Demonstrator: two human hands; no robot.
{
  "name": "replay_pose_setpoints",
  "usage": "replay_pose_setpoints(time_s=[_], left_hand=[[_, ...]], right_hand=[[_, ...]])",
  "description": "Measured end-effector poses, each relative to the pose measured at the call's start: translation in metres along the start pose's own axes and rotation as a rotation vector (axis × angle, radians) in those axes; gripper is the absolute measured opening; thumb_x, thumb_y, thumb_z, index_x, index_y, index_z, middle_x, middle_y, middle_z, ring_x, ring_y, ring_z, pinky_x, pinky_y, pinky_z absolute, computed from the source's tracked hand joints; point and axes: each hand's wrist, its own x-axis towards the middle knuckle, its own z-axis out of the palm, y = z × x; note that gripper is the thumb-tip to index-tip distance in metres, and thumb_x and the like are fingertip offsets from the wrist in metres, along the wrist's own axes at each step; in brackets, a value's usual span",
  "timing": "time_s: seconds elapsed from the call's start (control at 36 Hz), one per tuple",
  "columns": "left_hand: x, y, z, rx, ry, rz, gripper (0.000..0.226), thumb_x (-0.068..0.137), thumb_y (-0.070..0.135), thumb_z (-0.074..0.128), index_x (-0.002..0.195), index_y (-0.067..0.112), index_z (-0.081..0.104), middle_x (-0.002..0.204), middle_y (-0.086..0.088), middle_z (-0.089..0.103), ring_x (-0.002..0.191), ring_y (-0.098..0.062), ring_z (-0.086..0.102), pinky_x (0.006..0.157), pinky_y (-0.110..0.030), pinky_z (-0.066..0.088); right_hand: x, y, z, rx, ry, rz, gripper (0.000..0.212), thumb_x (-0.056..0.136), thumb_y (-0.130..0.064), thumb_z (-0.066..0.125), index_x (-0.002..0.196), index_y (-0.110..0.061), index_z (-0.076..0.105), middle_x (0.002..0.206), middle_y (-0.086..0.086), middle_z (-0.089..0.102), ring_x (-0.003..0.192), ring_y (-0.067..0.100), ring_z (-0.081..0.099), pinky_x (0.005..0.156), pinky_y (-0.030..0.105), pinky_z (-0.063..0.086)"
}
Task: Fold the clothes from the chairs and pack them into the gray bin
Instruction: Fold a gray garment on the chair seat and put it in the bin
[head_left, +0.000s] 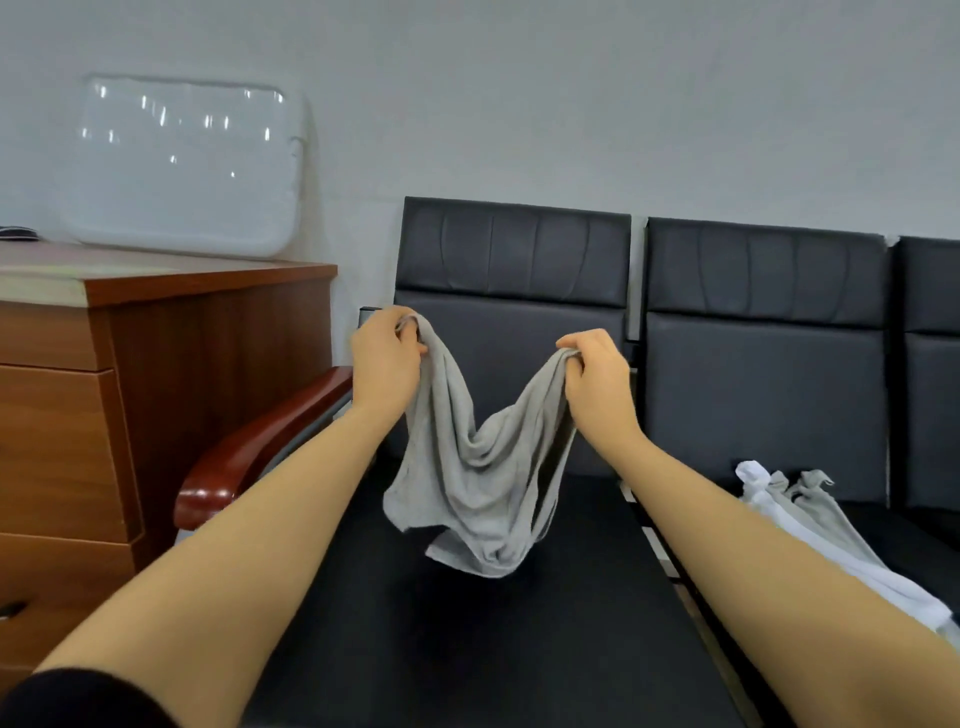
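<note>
Holding gray garment (475, 483) up over black chair seat (467, 639): left hand (384, 358) and right hand (597, 376) each in pinch grip on a top corner, middle sagging.

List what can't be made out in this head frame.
- Gray bin: nowhere in the head view.
- Gray garment: type unclear, bunched between left hand and right hand.
- White and gray clothes: partly hidden by the right forearm, cut by the right edge.
- Third chair: cropped by the right edge.
</note>
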Motion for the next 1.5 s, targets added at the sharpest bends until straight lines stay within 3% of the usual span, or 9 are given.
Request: replay_pose_setpoints(time_s=[0.31, 0.44, 0.61, 0.86, 0.94, 1.06, 1.19, 1.36, 1.5], left_hand=[[0.036, 0.049, -0.013, -0.137, 0.209, -0.018, 0.026, 0.100, 0.014, 0.041, 0.114, 0.007, 0.062, 0.108, -0.004, 0.063, 0.097, -0.013, 0.056, 0.080, -0.015, 0.037], [0.048, 0.064, -0.020, -0.157, 0.285, 0.022, 0.026, 0.100, 0.011, 0.040, 0.114, 0.008, 0.061, 0.109, -0.002, 0.061, 0.097, -0.009, 0.052, 0.080, -0.010, 0.034], [0.055, 0.073, -0.026, -0.090, 0.259, 0.123, 0.027, 0.100, 0.011, 0.038, 0.117, 0.007, 0.059, 0.117, -0.007, 0.059, 0.105, -0.015, 0.053, 0.085, -0.012, 0.033], [0.053, 0.057, -0.039, 0.300, 0.064, 0.338, 0.041, 0.084, -0.015, 0.038, 0.118, 0.002, 0.052, 0.123, -0.010, 0.047, 0.111, -0.024, 0.047, 0.092, -0.032, 0.043], [0.050, 0.052, -0.043, 0.431, 0.057, 0.329, 0.036, 0.084, -0.012, 0.043, 0.116, 0.002, 0.051, 0.125, -0.012, 0.042, 0.111, -0.026, 0.044, 0.091, -0.038, 0.046], [0.049, 0.042, -0.044, 0.553, 0.071, 0.322, 0.022, 0.087, -0.006, 0.044, 0.106, 0.001, 0.052, 0.115, -0.016, 0.046, 0.100, -0.029, 0.046, 0.077, -0.036, 0.046], [0.044, 0.048, -0.042, 0.891, -0.029, 0.177, 0.016, 0.095, 0.005, 0.035, 0.104, 0.007, 0.048, 0.098, -0.010, 0.061, 0.085, -0.029, 0.059, 0.060, -0.032, 0.031], [0.039, 0.038, -0.038, 1.162, -0.034, 0.259, 0.038, 0.091, 0.009, 0.047, 0.126, 0.015, 0.033, 0.101, -0.002, 0.065, 0.104, -0.026, 0.053, 0.086, -0.035, 0.036], [0.038, 0.032, -0.039, 1.219, -0.055, 0.451, 0.053, 0.081, 0.000, 0.053, 0.128, 0.014, 0.034, 0.095, -0.002, 0.060, 0.096, -0.025, 0.055, 0.094, -0.038, 0.035]], right_hand=[[0.057, -0.032, -0.044, 0.131, 0.305, 0.285, 0.022, 0.096, -0.004, 0.035, 0.094, -0.008, 0.057, 0.092, 0.003, 0.055, 0.076, 0.016, 0.050, 0.065, 0.026, 0.039], [0.073, -0.042, -0.062, 0.195, 0.347, 0.233, 0.037, 0.093, 0.004, 0.029, 0.108, -0.011, 0.060, 0.089, 0.002, 0.056, 0.060, 0.008, 0.043, 0.053, 0.015, 0.036], [0.078, -0.052, -0.078, 0.130, 0.304, 0.134, 0.042, 0.091, 0.009, 0.028, 0.109, -0.006, 0.062, 0.104, 0.001, 0.046, 0.087, 0.010, 0.045, 0.070, 0.007, 0.034], [0.072, -0.036, -0.089, -0.031, 0.185, 0.056, 0.025, 0.086, 0.005, 0.047, 0.097, -0.012, 0.061, 0.108, -0.003, 0.033, 0.075, 0.003, 0.042, 0.063, 0.004, 0.038], [0.070, -0.032, -0.094, 0.002, 0.211, 0.142, 0.016, 0.091, -0.003, 0.048, 0.094, -0.012, 0.060, 0.107, 0.000, 0.034, 0.075, 0.009, 0.044, 0.069, 0.019, 0.045], [0.069, -0.024, -0.097, -0.134, 0.231, 0.270, 0.025, 0.097, -0.013, 0.038, 0.112, -0.014, 0.058, 0.112, 0.007, 0.047, 0.078, 0.020, 0.047, 0.066, 0.034, 0.041], [0.067, -0.017, -0.092, -0.303, 0.153, 0.310, 0.029, 0.097, -0.013, 0.031, 0.111, -0.016, 0.056, 0.099, 0.009, 0.061, 0.077, 0.026, 0.054, 0.062, 0.033, 0.040], [0.064, -0.010, -0.087, -0.656, 0.119, 0.247, 0.029, 0.097, -0.012, 0.031, 0.102, -0.018, 0.059, 0.086, 0.005, 0.064, 0.090, 0.028, 0.051, 0.084, 0.038, 0.031], [0.061, -0.002, -0.088, -0.814, 0.094, 0.231, 0.029, 0.092, -0.004, 0.035, 0.088, -0.019, 0.060, 0.077, -0.002, 0.054, 0.089, 0.023, 0.033, 0.083, 0.037, 0.024]])
